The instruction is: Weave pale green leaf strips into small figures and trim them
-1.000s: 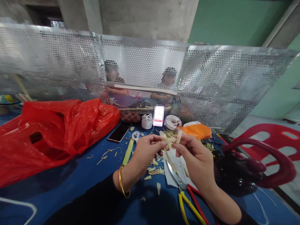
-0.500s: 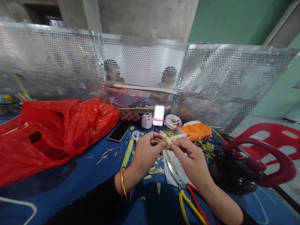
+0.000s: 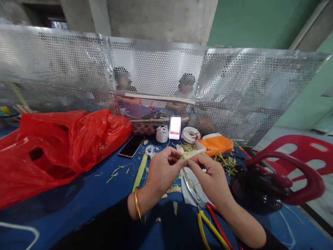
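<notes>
Both hands meet above the middle of the table, pinching a small bundle of pale green leaf strips. My left hand grips it from the left, thumb against the fingers, a gold bangle on its wrist. From the right, my right hand pinches the same bundle between thumb and forefinger. One pale strip points out to the upper right, and a thin stem hangs down below the fingertips. Under the hands, scissors with one yellow and one red handle pair lie over white paper; fingers partly hide them.
A red plastic bag covers the left. Behind the hands are a dark phone, a lit screen, white string, a ribbon spool and an orange packet. A dark kettle stands right; two people sit behind the perforated metal screen.
The fingers have shifted slightly on the leaf bundle, and the pale strip now tilts a little more upward. The whole view has moved slightly.
</notes>
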A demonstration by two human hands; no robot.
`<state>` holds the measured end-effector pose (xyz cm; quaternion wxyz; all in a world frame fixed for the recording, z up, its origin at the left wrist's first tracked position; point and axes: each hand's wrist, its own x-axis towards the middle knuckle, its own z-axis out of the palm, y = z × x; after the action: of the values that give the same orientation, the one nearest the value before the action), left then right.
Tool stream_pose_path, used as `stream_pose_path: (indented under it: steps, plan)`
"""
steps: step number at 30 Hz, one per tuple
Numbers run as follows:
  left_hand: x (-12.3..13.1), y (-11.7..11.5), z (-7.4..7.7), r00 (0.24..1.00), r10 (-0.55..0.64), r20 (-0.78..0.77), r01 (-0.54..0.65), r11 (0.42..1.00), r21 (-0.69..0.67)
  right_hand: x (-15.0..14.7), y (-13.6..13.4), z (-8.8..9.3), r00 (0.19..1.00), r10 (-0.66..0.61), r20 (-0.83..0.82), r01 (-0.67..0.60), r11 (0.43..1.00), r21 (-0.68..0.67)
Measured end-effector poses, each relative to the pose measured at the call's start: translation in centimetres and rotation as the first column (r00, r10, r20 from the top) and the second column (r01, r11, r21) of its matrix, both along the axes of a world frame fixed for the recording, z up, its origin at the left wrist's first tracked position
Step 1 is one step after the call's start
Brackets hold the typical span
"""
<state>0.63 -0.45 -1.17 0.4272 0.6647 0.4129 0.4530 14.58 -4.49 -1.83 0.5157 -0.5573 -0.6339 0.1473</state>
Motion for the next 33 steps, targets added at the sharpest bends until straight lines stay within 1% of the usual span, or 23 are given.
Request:
stream_pose_path:
  steps: [6, 10, 13, 17, 20, 23, 25, 29, 31, 33]
  plan:
    - [0.0, 0.0, 0.2, 1.000, 0.003, -0.012, -0.003, 1.000, 0.019, 0.1, -0.1, 0.0, 0.999, 0.033, 0.022, -0.034, 0.999, 0.035]
    - [0.0, -0.1, 0.4, 1.000, 0.007, -0.009, -0.007, 1.000, -0.010, 0.1, -0.1, 0.0, 0.999, 0.037, 0.021, -0.038, 0.998, 0.056]
    - [0.1, -0.2, 0.5, 1.000, 0.002, -0.013, -0.002, 0.999, -0.037, 0.1, -0.1, 0.0, 1.000, 0.011, 0.011, -0.012, 0.999, 0.039]
    - [0.2, -0.2, 0.3, 1.000, -0.005, -0.015, 0.004, 0.999, -0.034, 0.1, 0.0, -0.1, 1.000, -0.017, 0.013, 0.017, 1.000, -0.004]
    - [0.1, -0.1, -0.2, 1.000, -0.013, -0.018, 0.013, 1.000, -0.006, 0.1, -0.1, -0.2, 1.000, -0.028, 0.011, 0.029, 0.999, -0.045]
    - [0.2, 0.0, -0.7, 0.999, -0.011, -0.044, 0.012, 0.999, 0.031, 0.0, 0.0, -0.3, 0.997, -0.045, -0.066, 0.040, 0.996, -0.081]
    - [0.2, 0.1, -1.1, 0.998, -0.015, -0.063, 0.019, 0.998, 0.063, 0.0, 0.0, -0.4, 0.992, -0.068, -0.103, 0.060, 0.995, -0.081]
    - [0.2, 0.0, -1.3, 0.987, -0.019, -0.161, 0.041, 0.990, 0.133, 0.2, 0.1, -0.3, 0.993, -0.090, -0.074, 0.085, 0.994, -0.064]
    - [0.0, -0.1, -1.1, 0.977, -0.015, -0.215, 0.054, 0.983, 0.176, 0.4, 0.1, -0.1, 0.995, -0.072, -0.062, 0.067, 0.994, -0.089]
    - [-0.1, -0.2, -0.9, 0.965, -0.021, -0.262, 0.081, 0.973, 0.218, 0.8, 0.3, 0.0, 0.998, -0.021, -0.062, 0.012, 0.990, -0.138]
